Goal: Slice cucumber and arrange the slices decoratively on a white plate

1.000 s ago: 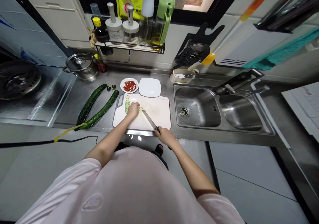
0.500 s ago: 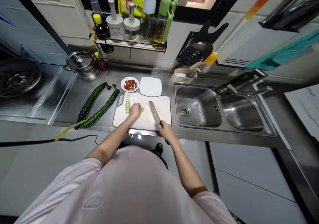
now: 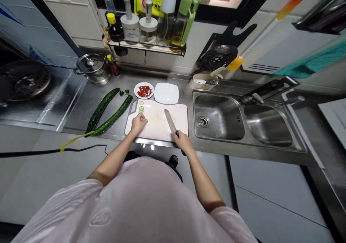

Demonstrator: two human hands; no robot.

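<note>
Steel counter [image 3: 185, 93] carries our white cutting board [image 3: 156, 127]. Our right grip [image 3: 181, 139] is closed round the handle of the knife [image 3: 170, 120], whose long axis points to eleven o'clock. Our left grip [image 3: 138, 122], nearer the slices, has one loose slice [image 3: 146, 120] by its fingertips at three o'clock; we can't tell whether it's pinched. At twelve, the sliced row [image 3: 141, 109] runs twelve to six.

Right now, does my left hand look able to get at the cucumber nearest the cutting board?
Probably yes: the left hand is at the left side of the cutting board, and only bare counter shows between it and that cucumber.
</note>
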